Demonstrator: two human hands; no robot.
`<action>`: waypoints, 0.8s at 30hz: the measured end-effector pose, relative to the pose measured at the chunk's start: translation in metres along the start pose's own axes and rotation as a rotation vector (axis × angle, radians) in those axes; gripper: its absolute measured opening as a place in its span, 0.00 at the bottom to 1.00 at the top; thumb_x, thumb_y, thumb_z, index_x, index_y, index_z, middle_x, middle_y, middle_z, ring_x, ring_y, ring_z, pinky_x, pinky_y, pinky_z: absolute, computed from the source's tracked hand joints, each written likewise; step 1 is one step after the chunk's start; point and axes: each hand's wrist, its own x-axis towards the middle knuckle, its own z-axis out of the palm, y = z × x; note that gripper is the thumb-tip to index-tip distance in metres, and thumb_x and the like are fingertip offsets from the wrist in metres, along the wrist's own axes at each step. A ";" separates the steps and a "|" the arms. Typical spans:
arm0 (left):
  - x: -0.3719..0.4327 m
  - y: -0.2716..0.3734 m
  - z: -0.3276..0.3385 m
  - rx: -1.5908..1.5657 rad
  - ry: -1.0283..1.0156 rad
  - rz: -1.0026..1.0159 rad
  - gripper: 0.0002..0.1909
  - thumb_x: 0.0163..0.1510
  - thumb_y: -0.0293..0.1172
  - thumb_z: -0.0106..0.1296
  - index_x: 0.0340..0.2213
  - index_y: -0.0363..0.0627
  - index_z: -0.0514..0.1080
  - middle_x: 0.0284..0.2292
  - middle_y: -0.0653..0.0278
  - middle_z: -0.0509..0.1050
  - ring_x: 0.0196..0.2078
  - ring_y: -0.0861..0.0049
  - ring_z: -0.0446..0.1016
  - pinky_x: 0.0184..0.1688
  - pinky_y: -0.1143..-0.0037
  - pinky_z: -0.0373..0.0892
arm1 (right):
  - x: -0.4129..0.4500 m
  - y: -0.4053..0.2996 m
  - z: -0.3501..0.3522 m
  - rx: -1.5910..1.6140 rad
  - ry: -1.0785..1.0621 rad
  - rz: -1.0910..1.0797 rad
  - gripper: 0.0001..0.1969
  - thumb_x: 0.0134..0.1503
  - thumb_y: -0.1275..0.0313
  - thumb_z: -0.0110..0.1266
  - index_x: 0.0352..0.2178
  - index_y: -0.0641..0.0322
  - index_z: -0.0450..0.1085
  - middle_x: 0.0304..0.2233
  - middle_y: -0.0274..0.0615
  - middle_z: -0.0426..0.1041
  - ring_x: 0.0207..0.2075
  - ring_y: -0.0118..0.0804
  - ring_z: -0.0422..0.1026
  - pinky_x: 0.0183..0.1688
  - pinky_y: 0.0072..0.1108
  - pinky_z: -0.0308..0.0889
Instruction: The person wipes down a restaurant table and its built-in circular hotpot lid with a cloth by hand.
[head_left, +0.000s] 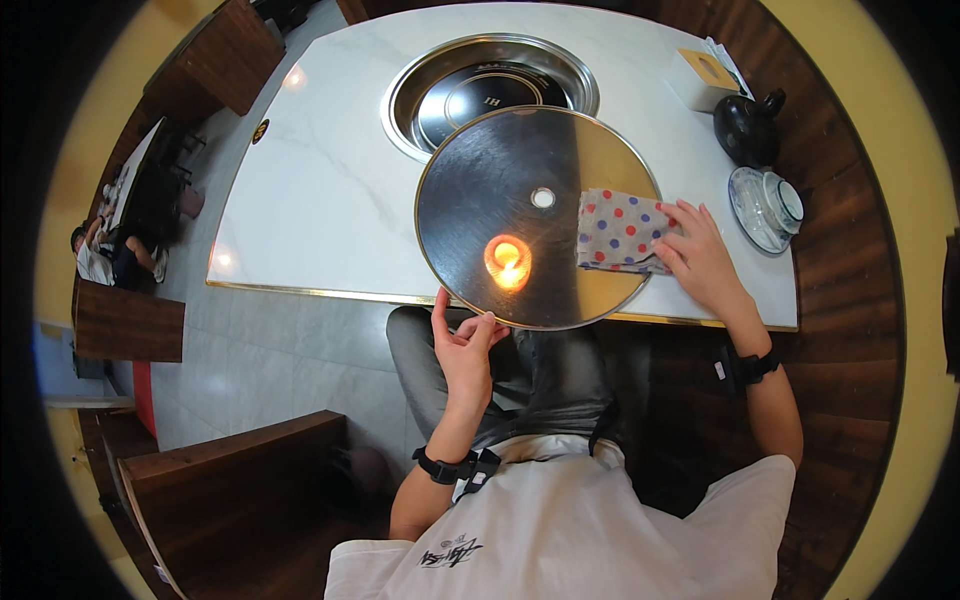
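Observation:
A round, polished metal cover (480, 180) with a small hole at its centre leans over the near edge of the white marble-patterned table (322, 202). My left hand (466, 352) grips its near rim, thumb on top and other fingers lower. In my right hand (701, 259) is a folded grey cloth (619, 225) with red and blue dots, lying against the right side of the cover. Beyond, the cover partly hides a steel-rimmed well (401, 105) with a black induction hob (446, 112) at its bottom. A warm lamp reflects in the cover's surface.
Along the table's right side are a tissue box (694, 90), a black teapot (746, 131) and stacked plates with a bowl (786, 202). Dark wooden seating (832, 315) borders the right; a wooden partition (240, 487) stands lower left. A person (94, 255) sits at another table far left.

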 end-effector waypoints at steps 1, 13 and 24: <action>0.000 0.001 0.000 0.004 -0.003 0.005 0.40 0.55 0.20 0.53 0.62 0.46 0.44 0.33 0.57 0.76 0.34 0.75 0.76 0.39 0.74 0.74 | 0.003 0.004 0.000 0.000 -0.002 -0.003 0.13 0.57 0.63 0.52 0.30 0.63 0.75 0.53 0.47 0.66 0.60 0.53 0.57 0.63 0.44 0.45; 0.001 0.001 -0.002 0.012 -0.020 0.003 0.40 0.54 0.20 0.53 0.62 0.43 0.43 0.32 0.57 0.76 0.34 0.76 0.76 0.39 0.74 0.75 | 0.065 0.030 0.006 -0.128 0.048 0.104 0.16 0.61 0.60 0.45 0.37 0.57 0.75 0.55 0.49 0.64 0.60 0.54 0.55 0.64 0.42 0.43; 0.000 0.002 -0.004 0.002 -0.029 -0.005 0.40 0.54 0.19 0.51 0.62 0.43 0.43 0.31 0.58 0.76 0.32 0.76 0.76 0.40 0.73 0.75 | 0.137 0.050 0.034 -0.231 0.062 0.099 0.17 0.58 0.57 0.47 0.39 0.55 0.74 0.56 0.49 0.64 0.59 0.50 0.58 0.60 0.48 0.48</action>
